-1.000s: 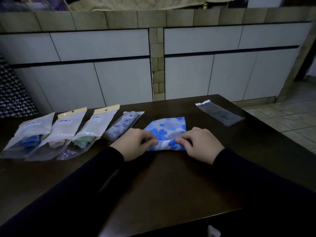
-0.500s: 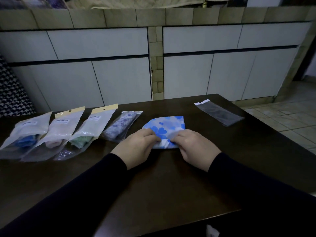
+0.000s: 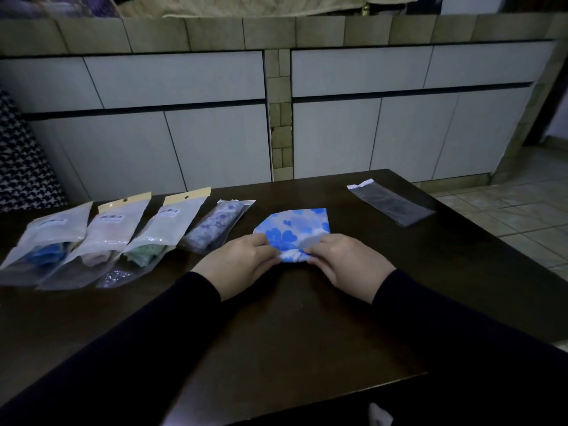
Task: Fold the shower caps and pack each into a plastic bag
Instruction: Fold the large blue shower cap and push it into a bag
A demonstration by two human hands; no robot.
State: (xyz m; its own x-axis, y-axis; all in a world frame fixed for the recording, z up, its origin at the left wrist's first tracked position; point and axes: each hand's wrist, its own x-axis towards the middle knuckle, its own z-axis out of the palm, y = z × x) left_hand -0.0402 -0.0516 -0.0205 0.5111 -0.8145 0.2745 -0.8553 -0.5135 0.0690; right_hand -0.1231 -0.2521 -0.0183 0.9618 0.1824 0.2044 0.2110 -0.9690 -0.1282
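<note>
- Since a second ago: both hands have drawn closer together over the near edge of the cap, and more of that edge is rolled under the fingers; the bags on the table lie as before.
- Shower cap [image 3: 295,233]: blue flower print on pale ground, partly folded, lying flat at the middle of the dark wooden table [image 3: 276,333]; far edge straight, near edge bunched.
- Left hand [image 3: 238,264]: fingers curled, pinching the cap's near left corner.
- Right hand [image 3: 349,262]: fingers curled, pinching the cap's near right corner; fingertips of the two hands nearly meet.
- Empty plastic bag [image 3: 390,204]: clear, white flap at its far end, flat on the table's far right, well apart from the cap.
- Packed clear bag [image 3: 215,226]: holds a pale blue patterned cap, just left of the cap in hand.
- Three header-card bags [image 3: 107,238]: row at the left, overlapping, contents blue, pinkish and green.
- Cabinet fronts [image 3: 368,133]: pale panels behind the table, tiled ledge above.
</note>
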